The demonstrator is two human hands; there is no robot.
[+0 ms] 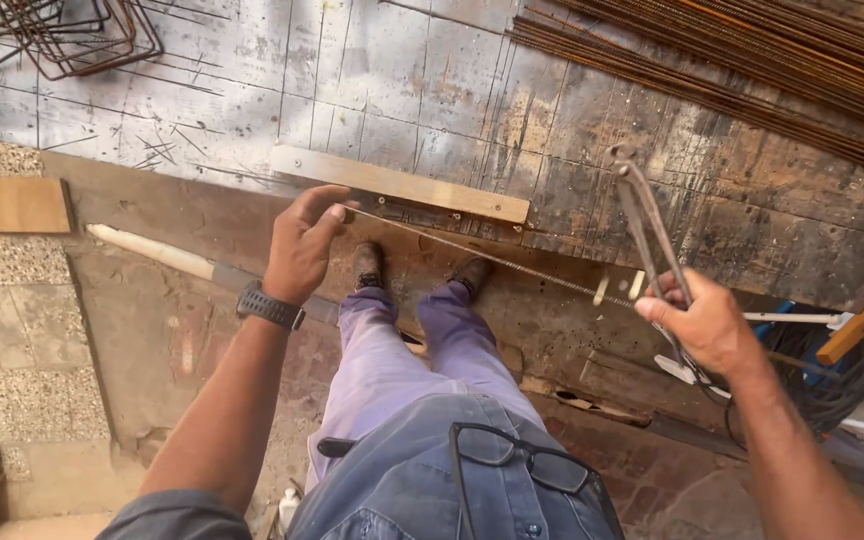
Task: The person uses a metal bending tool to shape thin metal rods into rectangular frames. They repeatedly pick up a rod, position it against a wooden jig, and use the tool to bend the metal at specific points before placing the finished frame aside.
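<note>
The left hand (304, 243) is closed, thumb and fingers pinched on the near end of one thin steel rod (482, 257), which runs in a straight line across the worn metal surface (432, 90) toward the right. The right hand (709, 322) is wrapped shut around the handle of one long metal bending key (647, 225), whose head reaches up and away from the hand and ends beside the far end of the rod, close to two short pale pegs (616, 288) standing on the surface. Just beyond the left hand lies one flat wooden strip (399, 184), fixed along the surface and roughly parallel to the rod. A dark watch (270, 306) sits on the left wrist. Below the rod, the person's two boots (419, 270) stand on the stained floor, and one pair of black glasses (532, 462) hangs from the shirt front. One pale wooden handle (150, 250) lies to the left of the legs. At the upper right a bundle of many rusty bars (752, 60) lies on the surface, too many to count; at the upper left a small stack of bent wire stirrups (62, 35) rests.
</note>
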